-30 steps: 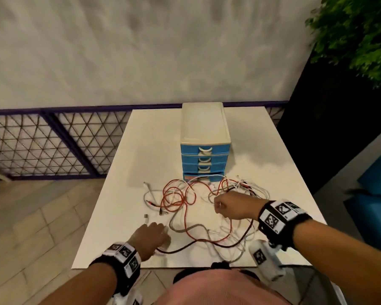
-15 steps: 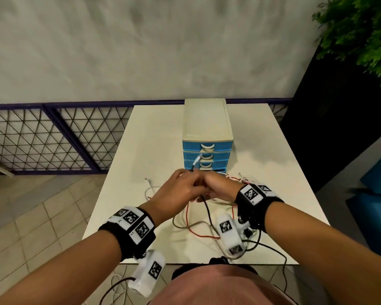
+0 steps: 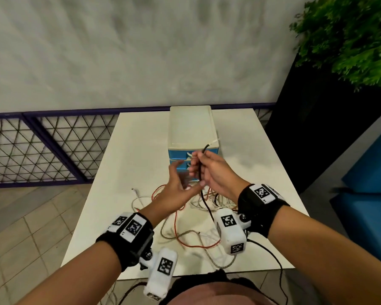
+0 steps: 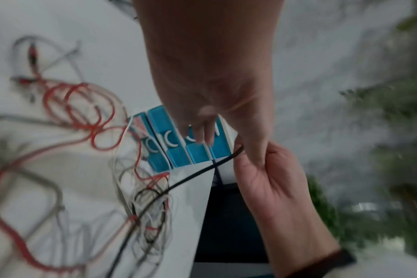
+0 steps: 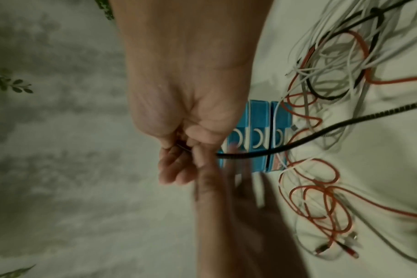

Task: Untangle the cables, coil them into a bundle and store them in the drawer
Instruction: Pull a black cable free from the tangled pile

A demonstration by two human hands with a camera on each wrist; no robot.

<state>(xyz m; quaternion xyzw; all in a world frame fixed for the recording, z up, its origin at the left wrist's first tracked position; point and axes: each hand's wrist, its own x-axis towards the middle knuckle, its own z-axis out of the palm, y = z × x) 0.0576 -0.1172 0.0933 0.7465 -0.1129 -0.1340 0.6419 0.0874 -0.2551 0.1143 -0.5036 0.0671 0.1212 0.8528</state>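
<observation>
A tangle of red, white, grey and black cables (image 3: 185,216) lies on the white table (image 3: 136,150) in front of a small drawer unit (image 3: 190,126) with blue drawers, all closed. My right hand (image 3: 201,167) is raised before the drawers and grips the black cable (image 3: 205,201) near its end. The end sticks up above the fist, and the rest hangs down into the tangle. My left hand (image 3: 180,179) is beside it with fingers straight, its thumb touching the right hand's lower fingers. The right wrist view shows the black cable (image 5: 321,129) running out of the fist.
A purple railing with mesh (image 3: 42,150) runs behind and left of the table. A dark panel (image 3: 306,128) with a green plant (image 3: 350,40) stands at the right, with blue seating (image 3: 372,183) beyond. Tiled floor lies to the left.
Both hands rose from the tangle on the table. My right hand lifted the black cable's end up in front of the drawers, and my left hand came off it and opened.
</observation>
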